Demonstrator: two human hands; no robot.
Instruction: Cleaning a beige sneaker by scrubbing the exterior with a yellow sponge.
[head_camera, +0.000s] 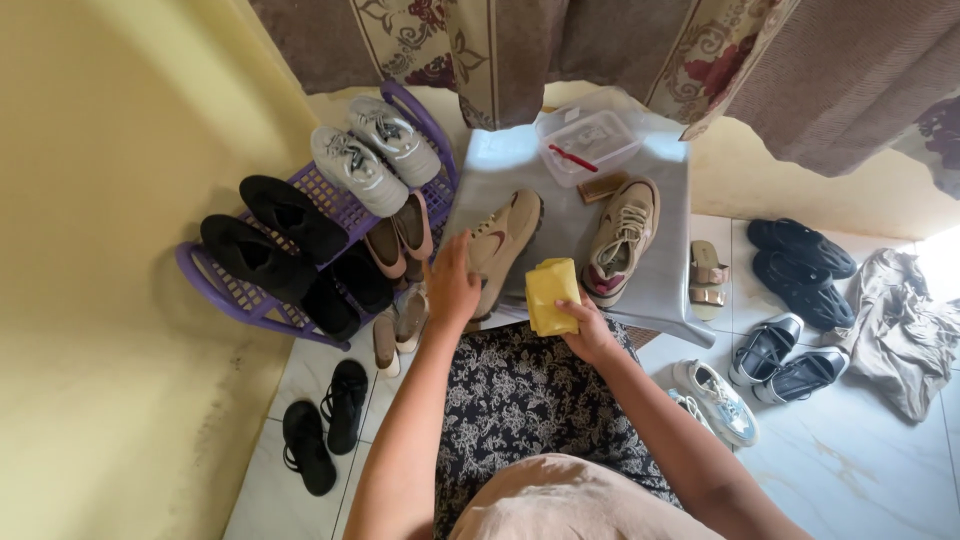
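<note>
My left hand (452, 285) grips the heel end of a beige sneaker (503, 243) lying on a grey plastic table (665, 275). My right hand (588, 328) holds a folded yellow cloth (551, 295) at the table's near edge. The matching beige sneaker (622, 238) with laces lies on the table to the right. Behind the two sneakers sit a small brown brush (603, 187) and a clear plastic box (587, 145) with a red item inside.
A purple shoe rack (250, 300) at left holds white sneakers (375, 155), black shoes (270, 235) and tan flats. Black sandals (325, 425) lie on the tiled floor at left. Right of the table are black clogs (800, 265), slides, a white sneaker (718, 400) and a crumpled cloth (905, 325).
</note>
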